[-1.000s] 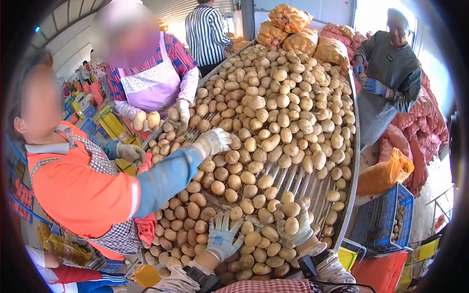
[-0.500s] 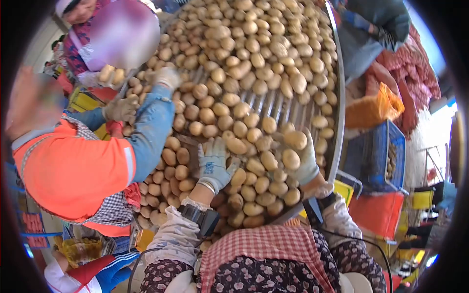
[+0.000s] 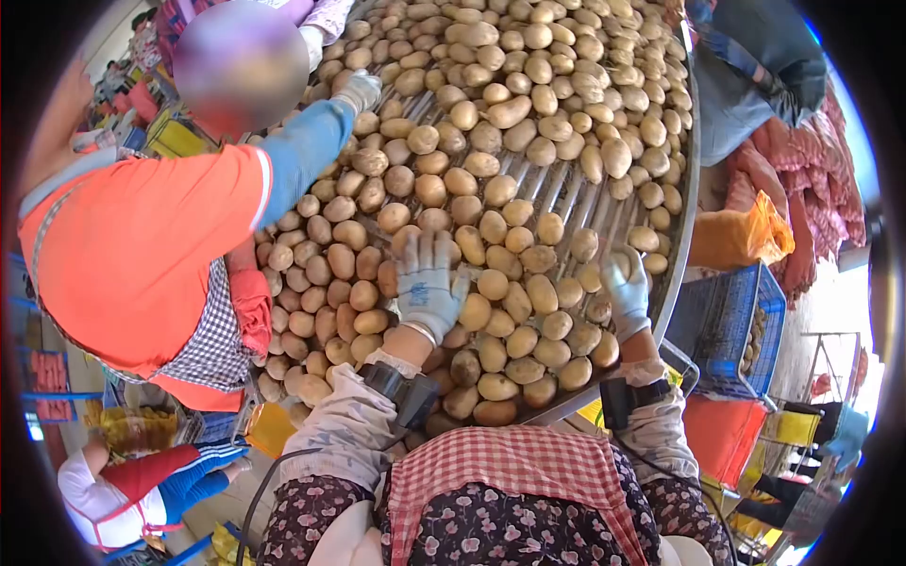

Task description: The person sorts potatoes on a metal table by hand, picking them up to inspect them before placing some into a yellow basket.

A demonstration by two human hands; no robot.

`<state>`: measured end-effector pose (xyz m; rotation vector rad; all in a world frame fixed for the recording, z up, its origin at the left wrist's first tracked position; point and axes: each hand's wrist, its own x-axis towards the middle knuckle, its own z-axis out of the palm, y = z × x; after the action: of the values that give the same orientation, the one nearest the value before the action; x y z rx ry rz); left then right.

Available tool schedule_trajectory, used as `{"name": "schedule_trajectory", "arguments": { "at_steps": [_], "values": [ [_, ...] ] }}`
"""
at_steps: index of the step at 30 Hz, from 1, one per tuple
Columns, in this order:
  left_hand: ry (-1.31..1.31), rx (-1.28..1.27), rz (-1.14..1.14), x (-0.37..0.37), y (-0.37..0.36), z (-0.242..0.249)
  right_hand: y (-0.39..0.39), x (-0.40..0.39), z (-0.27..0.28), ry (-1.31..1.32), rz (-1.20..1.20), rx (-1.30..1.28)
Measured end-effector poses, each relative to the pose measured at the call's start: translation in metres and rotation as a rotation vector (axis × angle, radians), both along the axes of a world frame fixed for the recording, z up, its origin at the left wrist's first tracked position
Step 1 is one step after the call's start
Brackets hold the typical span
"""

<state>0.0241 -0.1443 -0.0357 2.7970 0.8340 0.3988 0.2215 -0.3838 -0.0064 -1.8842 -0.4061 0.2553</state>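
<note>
We work at a slatted roller table (image 3: 566, 203) covered with potatoes (image 3: 491, 283), which lie in a dense single layer from the near rim to the far end. Our left hand (image 3: 429, 278), gloved, rests palm down with its fingers spread wide over several potatoes near the middle of the near section; it encloses nothing. Our right hand (image 3: 626, 288), also gloved, lies near the right rim (image 3: 681, 236), fingers loosely curved over the potatoes there; we cannot tell whether it holds one.

We judge the potatoes to be firm, fairly heavy for their size and rounded, so they roll readily on the rollers. The skins look dry and dusty, which favours grip through the gloves. We take each potato around its widest part, fingers on one side and thumb opposite, and avoid hard squeezing or dropping, which may bruise it.

A co-worker's blue sleeve (image 3: 302, 151) reaches across from the left. A blue crate (image 3: 727, 325) stands beyond the right rim.
</note>
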Motion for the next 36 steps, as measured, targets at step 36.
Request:
{"name": "schedule_trajectory", "arguments": {
  "at_steps": [36],
  "values": [
    [-0.356, -1.335, 0.071, -0.024, 0.122, -0.002, -0.006, 0.001, -0.005, -0.261, 0.074, -0.368]
  ]
}}
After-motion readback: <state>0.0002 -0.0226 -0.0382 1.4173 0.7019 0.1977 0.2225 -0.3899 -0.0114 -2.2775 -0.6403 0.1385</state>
